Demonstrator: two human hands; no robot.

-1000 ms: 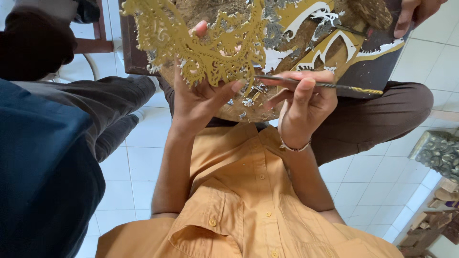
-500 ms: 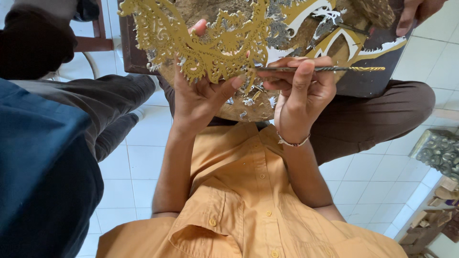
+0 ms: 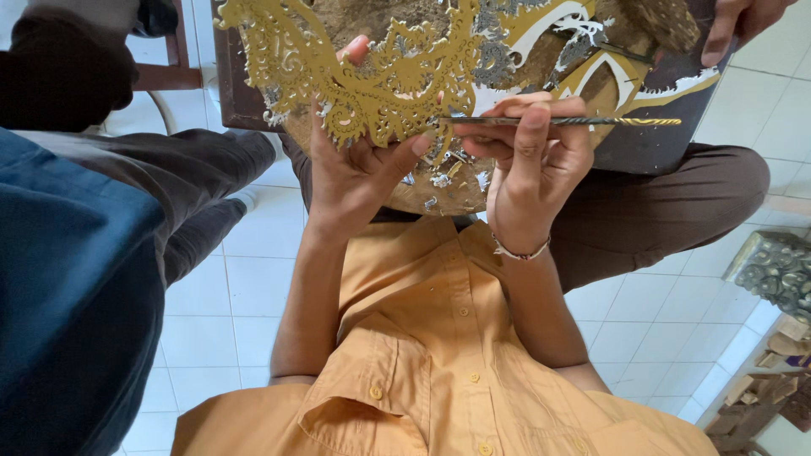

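Floor of white tiles [image 3: 253, 295], person seated cross-legged in an orange shirt [image 3: 439, 371]; a second person in dark trousers [image 3: 127, 211] just to one side, apart from the work. Across the lap a dark work board [image 3: 659, 127], with another person's hand [image 3: 743, 21] at its far corner.

On the board the gold openwork cut-out [image 3: 372, 76], flat, lacy, painted gold with pale bare edges. Left hand [image 3: 355, 169] holds it from beneath, fingers closed on its lower edge, one fingertip showing through a gap. Right hand [image 3: 528, 160] pinches a thin tool [image 3: 574, 122] with a gold-striped handle, laid level, its tip at the cut-out's edge.

Progress, as a judgement: most of the fretwork already looks pierced and painted; pale chips [image 3: 439, 173] litter the board under the hands, so trimming of the lower edge seems unfinished.

No packages, labels or signs visible. Grey carved piece [image 3: 773, 266] sits at the side, near the floor.
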